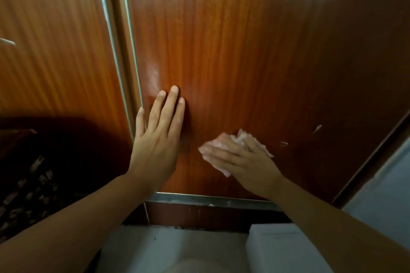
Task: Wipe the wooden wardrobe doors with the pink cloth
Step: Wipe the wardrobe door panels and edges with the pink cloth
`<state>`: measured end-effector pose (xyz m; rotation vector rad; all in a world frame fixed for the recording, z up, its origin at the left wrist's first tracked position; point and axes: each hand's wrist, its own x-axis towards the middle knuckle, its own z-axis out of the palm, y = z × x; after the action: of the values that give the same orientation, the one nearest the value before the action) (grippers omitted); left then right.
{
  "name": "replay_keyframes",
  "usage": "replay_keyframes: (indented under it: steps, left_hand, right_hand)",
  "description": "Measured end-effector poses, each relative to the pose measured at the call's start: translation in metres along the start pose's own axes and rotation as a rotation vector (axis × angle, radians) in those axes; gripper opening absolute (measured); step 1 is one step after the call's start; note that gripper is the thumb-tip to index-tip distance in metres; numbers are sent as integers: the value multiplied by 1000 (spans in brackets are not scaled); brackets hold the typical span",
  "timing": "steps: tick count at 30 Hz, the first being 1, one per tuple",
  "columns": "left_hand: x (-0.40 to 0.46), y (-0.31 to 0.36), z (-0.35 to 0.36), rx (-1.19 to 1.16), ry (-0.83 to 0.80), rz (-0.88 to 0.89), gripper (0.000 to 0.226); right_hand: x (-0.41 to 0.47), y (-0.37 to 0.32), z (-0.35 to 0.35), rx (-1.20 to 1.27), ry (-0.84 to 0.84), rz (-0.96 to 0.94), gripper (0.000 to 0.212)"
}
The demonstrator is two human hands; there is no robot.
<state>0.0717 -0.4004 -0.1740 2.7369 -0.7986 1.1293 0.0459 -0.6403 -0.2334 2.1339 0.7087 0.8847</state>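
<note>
A glossy reddish-brown wardrobe door (244, 62) fills the middle of the view. My left hand (159, 139) lies flat against its lower left part, fingers straight and pointing up, close to the metal edge strip. My right hand (241, 159) presses the crumpled pink cloth (241, 138) onto the door's lower part, to the right of my left hand; the fingers lie over the cloth and point left. Pieces of cloth stick out above and below the hand. A second wooden door (51, 51) stands at the left.
A metal strip (119, 51) runs between the two doors, and a metal rail (210, 200) borders the door's bottom. A dark patterned bundle (28, 184) lies at lower left. A white box (279, 248) sits at lower right. A pale wall (386, 188) stands at the right.
</note>
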Motion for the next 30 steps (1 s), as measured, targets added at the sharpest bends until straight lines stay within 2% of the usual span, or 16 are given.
replay_keyframes:
  steps: [2,4,7,10,12,14,16,18,21,23,25,26,27,30]
  left_hand:
    - [0,8,0,20,-18,46,75]
    - [1,18,0,7,-33,72,78]
    - [7,31,1,-12,-25,65,83]
    - [12,42,2,-24,-15,77,84]
    - [14,46,1,-7,-18,91,84]
    - [14,49,0,4,-34,108,85]
    - [13,54,0,31,-65,189,90]
    - [14,63,2,72,-112,323,101]
    - [23,84,1,66,-131,363,109]
    - [31,99,3,42,-102,352,108]
    - [32,105,5,17,-78,346,107]
    - [32,108,7,13,-79,342,108]
    - [30,109,8,16,-80,341,109]
    - [26,110,10,48,-97,378,110]
  right_hand:
    - [-13,12,-1,-68,-32,-133,96]
    - [-14,51,-9,-120,51,-103,89]
    - [-7,117,-36,45,191,229,53]
    - [-13,119,-38,35,238,426,53]
    - [-37,83,-17,1,164,344,69]
    - [-71,48,7,12,12,110,89]
    - [-93,39,16,6,-72,-49,91]
    - [-98,57,12,-19,-24,-71,81]
    - [-94,115,-9,41,175,208,68]
    - [-93,139,-19,59,238,409,61]
    - [-89,129,-16,72,256,567,67]
    - [-93,114,-7,60,239,586,74]
    - [-101,95,5,44,202,548,79]
    - [-143,51,30,-11,13,267,86]
